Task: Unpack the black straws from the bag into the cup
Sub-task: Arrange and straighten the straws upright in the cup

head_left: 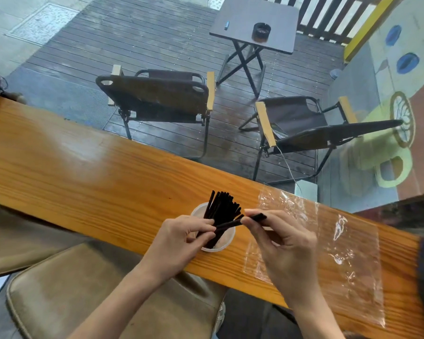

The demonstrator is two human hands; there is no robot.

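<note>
A long wooden counter (88, 167) was crossed from nine o'clock to four o'clock. A clear plastic bag (328, 253) was laid flat on it at three o'clock of the cup (227, 243). A bundle of black straws (222, 207) was stood in the cup. One straw (233, 224) was pinched between the left hand (181, 238) and the right hand (283, 243), thumb and forefinger pressed on each end, across the cup's mouth.

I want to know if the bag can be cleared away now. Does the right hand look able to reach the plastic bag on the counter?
Probably yes. The right hand hovers directly beside the clear plastic bag, which lies flat with nothing between them. However, its fingers pinch a black straw, so that must go first.
</note>
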